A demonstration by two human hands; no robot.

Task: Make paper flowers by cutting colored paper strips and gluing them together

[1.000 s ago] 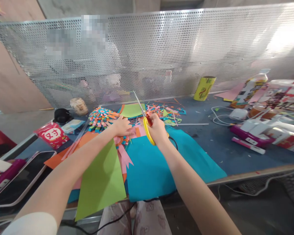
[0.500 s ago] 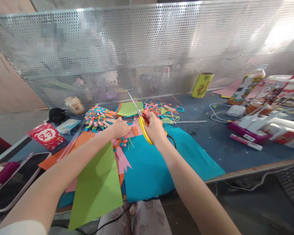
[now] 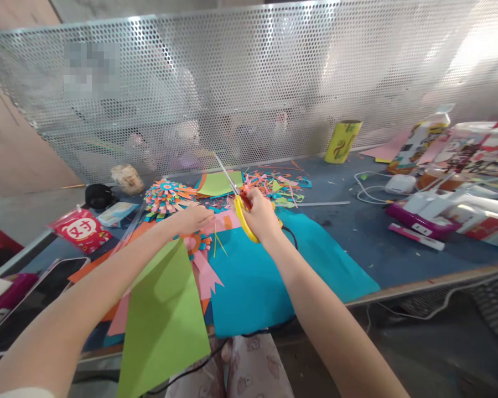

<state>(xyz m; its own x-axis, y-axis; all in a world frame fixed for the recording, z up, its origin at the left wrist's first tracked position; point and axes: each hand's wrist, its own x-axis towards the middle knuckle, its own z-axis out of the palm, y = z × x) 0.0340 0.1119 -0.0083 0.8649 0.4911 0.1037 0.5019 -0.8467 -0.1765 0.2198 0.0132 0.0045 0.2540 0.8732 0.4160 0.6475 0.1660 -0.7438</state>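
Across the dark blue desktop (image 3: 357,235): two bare forearms are lying over coloured paper, facing an upright silver screen of perforated metal (image 3: 253,83)

Right hand (image 3: 262,214): its fingers are curling closed around long metal scissors with yellow plastic handles (image 3: 239,210), probably for firm control

Scissor blades: they are pointing up, away and leftward over the paper, perhaps so that the tips are clear of the other hand; they are showing as one narrow line, so how far they are parting I cannot tell

Left hand (image 3: 191,218): it is resting palm down over pink and orange paper pieces (image 3: 223,222), fingers bent and near one another; whether they are pinching anything I cannot tell

Rosette: a round, fringed rosette of pink, orange and blue paper (image 3: 167,193) is sitting just beyond the left hand, seemingly there so the wrist is not crushing it

Sheets: a bright green paper rectangle (image 3: 166,315) is overhanging the near desk edge, and a broad bright blue paper sheet (image 3: 253,287) is lying partly under the right forearm, both within easy reach

Scraps: a loose heap of thin multicoloured paper scraps (image 3: 276,185) is lying beyond the right hand, likely gathered as offcuts
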